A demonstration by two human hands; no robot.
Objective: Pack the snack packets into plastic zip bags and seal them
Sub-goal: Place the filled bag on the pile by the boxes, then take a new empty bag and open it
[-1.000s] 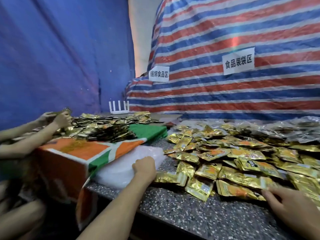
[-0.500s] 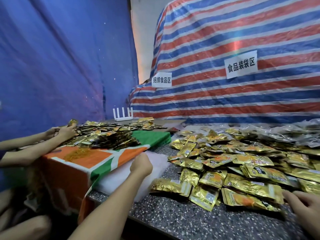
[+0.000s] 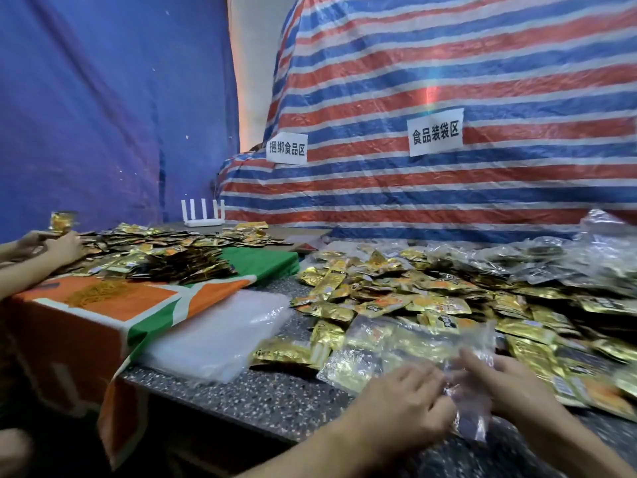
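Note:
A large heap of gold snack packets (image 3: 431,301) covers the right half of the speckled stone counter (image 3: 262,398). A stack of clear zip bags (image 3: 220,336) lies left of the heap. My left hand (image 3: 403,405) and my right hand (image 3: 506,384) meet at the near edge, both gripping one clear zip bag (image 3: 413,350) that lies blurred over the nearest packets. Its near end hangs crumpled between my hands. Whether anything is inside the bag cannot be told.
A second person's hands (image 3: 51,244) hold a packet at the far left, over another pile of packets (image 3: 165,253) on an orange and green cloth (image 3: 113,305). Filled clear bags (image 3: 568,260) lie at the back right. A white router (image 3: 202,213) stands against the tarpaulin.
My left hand left the stack of zip bags and came right with one bag. My right hand moved in from the right edge and took hold of the same bag.

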